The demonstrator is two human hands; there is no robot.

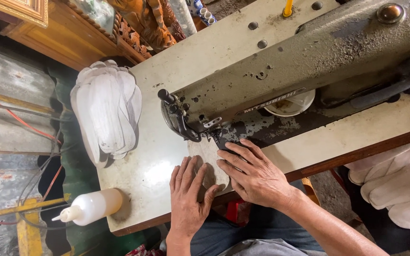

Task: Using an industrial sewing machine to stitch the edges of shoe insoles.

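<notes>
Workshop bench: cream-painted table [157,175], worn + stained, wood edge on our side. Landmark = 1 sewing machine [309,61], grey-green cast metal, paint chipped, sits across the table's far half.

Counts, rel. to machine:
- 2 hands, both ours. Left hand [187,199] flat, fingers spread, palm down on 1 pale flat piece [207,159] just in front of the needle end. Right hand [252,175] also flat on it, fingertips [226,150] right up at the presser foot. No pinch on either side, fingers apart, just pressing the piece onto the bed.
- 1 stack of pale cut pieces [106,111], rounded oval shapes, fanned, left of machine head at table edge. Can't count sheets.
- 1 squeeze bottle [91,207], translucent white plastic w/ nozzle, lying on its side at the table corner, well left of our hands.
- 1 white shallow dish [290,105] under the machine arm.
- Pile of off-white stuffed-looking pieces [395,185] right of machine, below table edge.

Surroundings: carved wood furniture [72,33] behind machine's left end; red + dark cables [24,128] over grey floor to the left.
</notes>
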